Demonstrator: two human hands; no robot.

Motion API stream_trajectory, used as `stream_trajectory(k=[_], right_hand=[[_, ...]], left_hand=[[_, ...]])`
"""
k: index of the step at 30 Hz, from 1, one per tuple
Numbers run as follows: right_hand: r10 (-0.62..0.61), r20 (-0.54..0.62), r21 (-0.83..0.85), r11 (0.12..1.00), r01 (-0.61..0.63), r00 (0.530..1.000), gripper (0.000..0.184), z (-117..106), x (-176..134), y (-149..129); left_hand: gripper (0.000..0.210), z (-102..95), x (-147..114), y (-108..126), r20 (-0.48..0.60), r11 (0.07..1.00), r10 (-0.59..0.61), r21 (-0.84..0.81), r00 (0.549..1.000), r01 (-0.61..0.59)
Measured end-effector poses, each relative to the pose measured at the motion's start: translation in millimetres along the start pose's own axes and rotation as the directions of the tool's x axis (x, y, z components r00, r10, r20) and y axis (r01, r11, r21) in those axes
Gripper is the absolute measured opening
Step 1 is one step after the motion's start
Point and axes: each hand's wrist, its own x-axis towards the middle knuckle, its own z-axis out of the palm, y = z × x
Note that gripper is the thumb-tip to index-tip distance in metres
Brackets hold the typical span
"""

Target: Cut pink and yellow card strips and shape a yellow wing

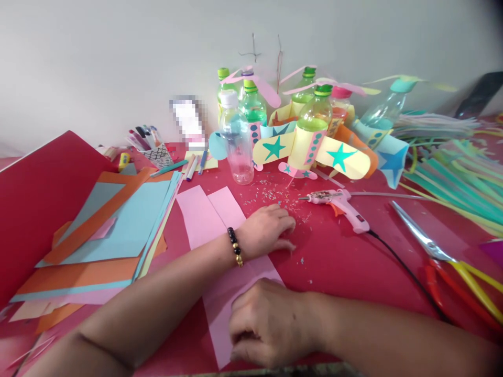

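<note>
A long pink paper (pixel 220 314) lies lengthwise on the red table, with a slit or seam dividing its far part into two strips. My left hand (pixel 267 230), with a black and gold bead bracelet (pixel 234 246) at the wrist, reaches across the paper's middle. Its fingers are bent but apart, over the bare red surface at the paper's right side, and hold nothing. Nearer the table's front edge, my right hand (pixel 271 324) is curled closed over the paper's near end. Whatever its fingers may hold is hidden.
Coloured paper sheets (pixel 118 225) are stacked at left beside a red board (pixel 43 204). Decorated bottle planes (pixel 310 141) and a clear bottle (pixel 239 146) stand behind. To the right lie a pink glue gun (pixel 341 204), large scissors (pixel 436 251) and paper strips (pixel 456 183).
</note>
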Motion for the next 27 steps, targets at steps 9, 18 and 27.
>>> stream_trajectory(k=[9,18,27], right_hand=[[-0.058,-0.345,0.038,0.996,0.076,0.937,0.02,-10,-4,-2],[0.371,-0.514,-0.295,0.77,-0.566,0.773,0.064,-50,-23,52],[0.474,-0.206,-0.318,0.795,-0.517,0.856,0.065,4,-132,-32]], left_hand=[[0.027,-27.4,-25,-7,-0.162,0.943,-0.324,0.017,0.932,0.331],[0.044,1.0,-98,-1,-0.155,0.912,-0.352,0.164,0.923,0.375],[0.056,-3.8,-107,-11,-0.09,0.943,-0.318,0.072,0.944,0.325]])
